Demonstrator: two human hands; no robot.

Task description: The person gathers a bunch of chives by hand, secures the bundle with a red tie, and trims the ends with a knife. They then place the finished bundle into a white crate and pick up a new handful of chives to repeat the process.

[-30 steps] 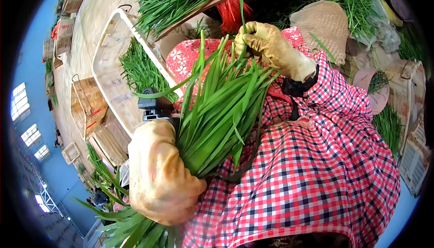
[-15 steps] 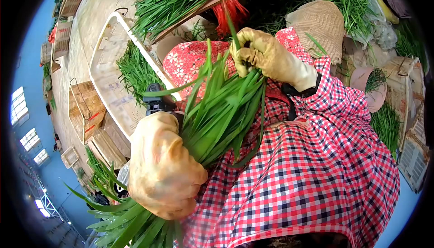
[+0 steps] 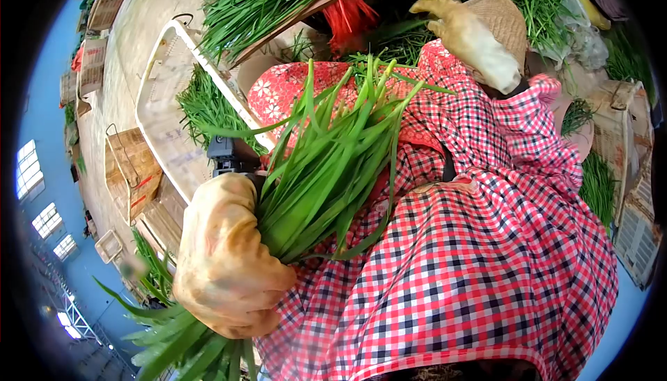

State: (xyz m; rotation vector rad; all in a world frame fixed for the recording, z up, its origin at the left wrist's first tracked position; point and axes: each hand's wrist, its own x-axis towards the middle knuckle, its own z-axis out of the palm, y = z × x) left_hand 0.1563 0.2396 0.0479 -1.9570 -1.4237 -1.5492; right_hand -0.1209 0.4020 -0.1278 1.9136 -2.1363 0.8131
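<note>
The left hand (image 3: 233, 263), gloved and low toward 8 o'clock, is clamped around a leaf bundle (image 3: 326, 166) and hides its middle. Past the fist, the bundle's lower end blurs toward 7 o'clock and runs off the bottom edge; the upper part fans over the lap toward 12. A black device (image 3: 233, 150) beside that wrist is half covered, its kind unclear. At 1 o'clock the right hand (image 3: 472, 37), slightly blurred, is away from the bundle with fingers apart, partly masking a woven piece (image 3: 504, 16) I cannot identify.

At 10 o'clock a white crate (image 3: 161, 120) holds cut leaves (image 3: 205, 103) against its nearer side. A brown box (image 3: 125, 166) with a wire handle sits at 9 o'clock, contents unreadable. At 3 o'clock, a pale crate (image 3: 618, 110) shows only in part, warped by the lens.
</note>
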